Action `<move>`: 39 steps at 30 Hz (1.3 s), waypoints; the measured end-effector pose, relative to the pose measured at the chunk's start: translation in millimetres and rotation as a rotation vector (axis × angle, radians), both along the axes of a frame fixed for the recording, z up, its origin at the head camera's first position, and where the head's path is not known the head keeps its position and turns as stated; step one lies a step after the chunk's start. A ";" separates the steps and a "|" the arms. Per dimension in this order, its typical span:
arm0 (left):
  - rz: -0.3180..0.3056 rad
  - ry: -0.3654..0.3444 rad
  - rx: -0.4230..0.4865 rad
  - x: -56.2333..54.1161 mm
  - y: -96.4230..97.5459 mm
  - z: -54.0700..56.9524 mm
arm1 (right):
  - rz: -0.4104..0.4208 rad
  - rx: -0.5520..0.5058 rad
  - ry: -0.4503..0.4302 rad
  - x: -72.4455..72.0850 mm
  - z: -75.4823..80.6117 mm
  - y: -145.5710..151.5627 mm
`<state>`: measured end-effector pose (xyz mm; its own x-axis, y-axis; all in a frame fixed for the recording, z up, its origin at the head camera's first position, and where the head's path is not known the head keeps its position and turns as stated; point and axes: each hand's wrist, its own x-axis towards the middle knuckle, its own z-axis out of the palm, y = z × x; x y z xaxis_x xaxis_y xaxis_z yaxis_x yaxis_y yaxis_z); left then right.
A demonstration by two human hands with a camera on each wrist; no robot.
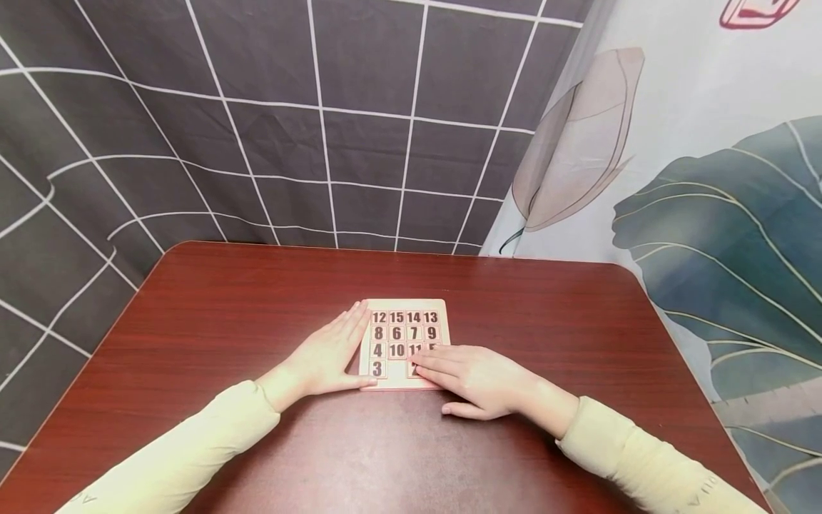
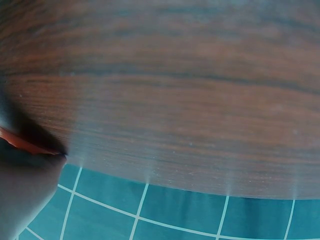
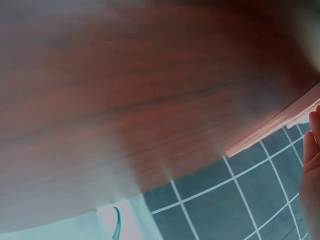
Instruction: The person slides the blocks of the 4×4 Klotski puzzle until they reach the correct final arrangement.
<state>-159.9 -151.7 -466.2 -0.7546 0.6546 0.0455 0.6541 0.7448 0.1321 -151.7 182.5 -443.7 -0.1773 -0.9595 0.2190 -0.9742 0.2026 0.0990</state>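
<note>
A pale wooden sliding number puzzle (image 1: 404,314) lies flat on the red-brown table (image 1: 257,307), its numbered tiles facing up. My left hand (image 1: 334,353) lies flat with straight fingers against the puzzle's left edge, thumb along its near edge. My right hand (image 1: 465,375) rests on the puzzle's lower right part, straight fingertips (image 1: 420,365) touching tiles in the bottom rows and hiding some of them. In the right wrist view the puzzle's edge (image 3: 270,131) shows beside my fingers (image 3: 311,150). The left wrist view shows mostly table top (image 2: 175,90).
A dark grey cloth with white grid lines (image 1: 289,121) hangs behind the table and to the left. A pale curtain printed with large leaves (image 1: 706,200) hangs at the right. The table's far edge (image 1: 385,250) runs close to the cloth.
</note>
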 end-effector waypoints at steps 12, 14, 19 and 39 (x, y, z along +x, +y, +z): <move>-0.003 0.012 0.013 0.1 -0.5 0.1 | 0.009 0.005 0.013 2.3 -5.1 6.7; -0.003 0.011 0.019 0.4 -0.6 0.7 | 0.011 0.006 0.018 1.6 -5.4 4.4; -0.001 0.004 0.026 0.9 -0.7 1.2 | 0.032 0.007 0.032 -0.2 -5.5 -6.5; 0.005 -0.012 0.017 0.5 -0.4 0.6 | -0.006 0.001 0.014 3.8 0.4 0.2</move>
